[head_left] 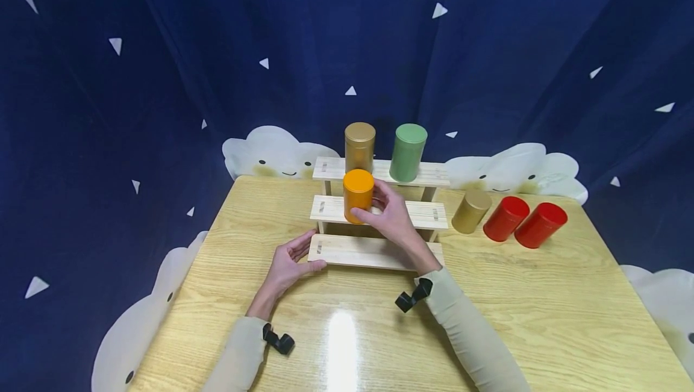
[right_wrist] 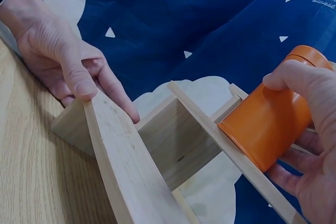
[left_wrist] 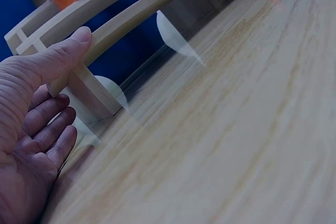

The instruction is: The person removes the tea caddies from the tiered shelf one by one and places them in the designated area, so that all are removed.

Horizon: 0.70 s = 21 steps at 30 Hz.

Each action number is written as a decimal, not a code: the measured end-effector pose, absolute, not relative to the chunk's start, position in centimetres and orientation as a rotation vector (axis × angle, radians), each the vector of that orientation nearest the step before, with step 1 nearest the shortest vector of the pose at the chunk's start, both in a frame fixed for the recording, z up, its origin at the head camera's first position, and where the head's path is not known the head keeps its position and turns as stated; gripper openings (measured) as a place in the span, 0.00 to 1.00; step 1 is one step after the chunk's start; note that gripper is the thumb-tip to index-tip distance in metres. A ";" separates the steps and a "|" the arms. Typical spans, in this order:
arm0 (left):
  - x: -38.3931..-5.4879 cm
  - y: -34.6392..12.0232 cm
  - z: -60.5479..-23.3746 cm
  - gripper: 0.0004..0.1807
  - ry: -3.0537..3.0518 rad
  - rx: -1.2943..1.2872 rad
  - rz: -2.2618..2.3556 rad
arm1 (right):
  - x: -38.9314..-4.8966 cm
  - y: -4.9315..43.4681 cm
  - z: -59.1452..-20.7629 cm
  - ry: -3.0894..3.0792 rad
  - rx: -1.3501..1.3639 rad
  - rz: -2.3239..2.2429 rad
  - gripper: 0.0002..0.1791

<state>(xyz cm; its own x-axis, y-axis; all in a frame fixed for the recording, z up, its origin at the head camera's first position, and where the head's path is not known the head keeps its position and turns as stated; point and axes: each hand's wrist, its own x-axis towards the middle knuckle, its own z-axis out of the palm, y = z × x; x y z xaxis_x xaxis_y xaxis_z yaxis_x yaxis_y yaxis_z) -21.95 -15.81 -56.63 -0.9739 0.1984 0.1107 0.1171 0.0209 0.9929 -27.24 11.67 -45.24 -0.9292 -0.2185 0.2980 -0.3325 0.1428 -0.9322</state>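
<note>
An orange canister (head_left: 358,198) stands upright on the middle tier of a three-tier wooden display stand (head_left: 374,252), towards its left. My right hand (head_left: 391,214) grips it from the right; the right wrist view shows the thumb across the orange side and the fingers behind. At the bottom tier's left end is my left hand (head_left: 290,265), holding that end between the thumb on its front edge and the fingers (right_wrist: 116,95) at the far side. On the top tier, a gold canister (head_left: 360,146) stands behind the orange one, and a green canister (head_left: 408,152) to its right.
Right of the stand, another gold canister (head_left: 472,211) and two red canisters, the nearer-to-stand one (head_left: 506,218) and the outer one (head_left: 541,225), stand on the wooden table (head_left: 542,320). A dark blue curtain (head_left: 303,31) with white triangles and clouds hangs behind.
</note>
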 end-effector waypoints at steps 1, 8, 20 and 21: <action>-21.9 -15.8 -56.6 0.43 2.203 0.338 2.131 | -27.2 11.7 -45.2 -2.309 0.555 1.915 0.40; -21.9 -15.8 -56.7 0.43 2.204 0.336 2.128 | -27.0 12.4 -45.2 -2.307 0.538 1.899 0.40; -21.8 -15.8 -56.6 0.44 2.192 0.317 2.135 | -26.3 14.2 -44.7 -2.316 0.477 1.873 0.40; -21.8 -15.7 -56.6 0.44 2.188 0.315 2.138 | -26.3 14.4 -44.7 -2.317 0.469 1.871 0.41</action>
